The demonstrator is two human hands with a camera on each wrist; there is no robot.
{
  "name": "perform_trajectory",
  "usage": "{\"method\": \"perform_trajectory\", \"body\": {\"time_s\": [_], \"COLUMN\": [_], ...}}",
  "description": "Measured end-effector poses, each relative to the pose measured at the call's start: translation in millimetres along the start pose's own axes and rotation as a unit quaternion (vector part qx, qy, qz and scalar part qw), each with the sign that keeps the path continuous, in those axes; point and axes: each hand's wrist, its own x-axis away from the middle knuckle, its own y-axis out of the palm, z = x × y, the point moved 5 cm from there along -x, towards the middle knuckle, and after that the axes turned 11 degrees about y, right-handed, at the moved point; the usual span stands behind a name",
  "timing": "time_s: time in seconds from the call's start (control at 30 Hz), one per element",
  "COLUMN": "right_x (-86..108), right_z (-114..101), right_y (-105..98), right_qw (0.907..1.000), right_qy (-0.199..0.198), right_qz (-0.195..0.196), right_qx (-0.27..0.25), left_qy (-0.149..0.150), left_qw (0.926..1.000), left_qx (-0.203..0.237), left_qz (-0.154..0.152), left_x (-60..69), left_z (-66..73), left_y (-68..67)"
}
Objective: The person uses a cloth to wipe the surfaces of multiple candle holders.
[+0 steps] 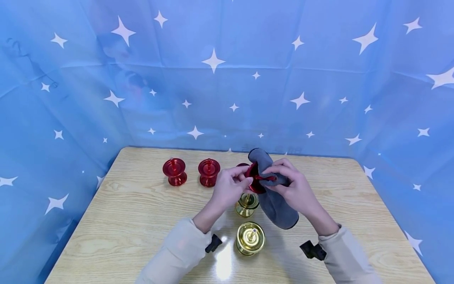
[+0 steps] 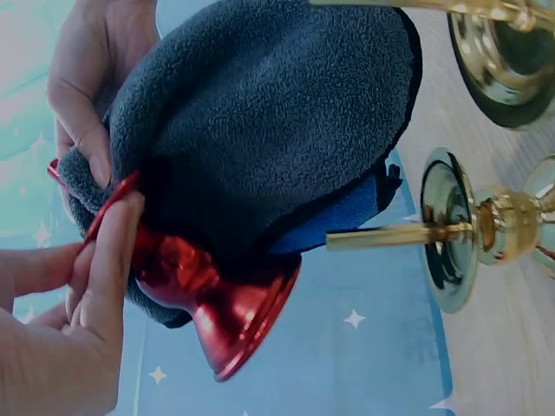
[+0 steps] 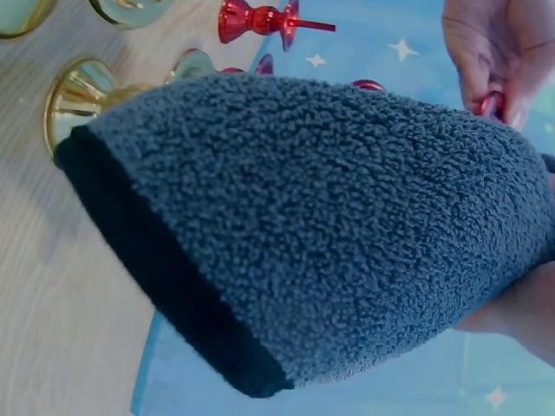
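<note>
My left hand [image 1: 227, 187] pinches the dish rim of a red metal candle holder [image 1: 256, 185], which is tilted on its side above the table. In the left wrist view the shiny foot of this candle holder [image 2: 238, 316] points away from the fingers. A grey plush cloth [image 1: 278, 209] is gathered in my right hand [image 1: 296, 187], folded around the candle holder's thin spike. Loose ends of the cloth hang above and below that hand. From the right wrist, the cloth [image 3: 303, 225] covers most of the work and hides the right fingertips.
Two red candle holders [image 1: 173, 170] [image 1: 209, 170] stand upright at the back left. Another red one [image 1: 243, 165] is mostly hidden behind the left hand. Nearer, two gold candle holders [image 1: 244, 211] [image 1: 250, 238] stand below the hands. A blue star-patterned curtain [image 1: 213, 98] surrounds the wooden table [image 1: 142, 228].
</note>
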Motion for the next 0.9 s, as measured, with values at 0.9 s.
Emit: {"method": "perform_trajectory", "body": {"time_s": [0.9], "right_x": [1.1], "right_z": [-2], "right_y": [7], "right_qw": [0.9896], "right_qy": [-0.061], "right_qz": [-0.044], "right_qx": [0.123], "left_qy": [-0.051], "left_qw": [0.9865], "left_qx": [0.052], "left_qz": [-0.146], "left_x": [-4.4], "left_z": [-4.5], "left_y": [-2.2]}}
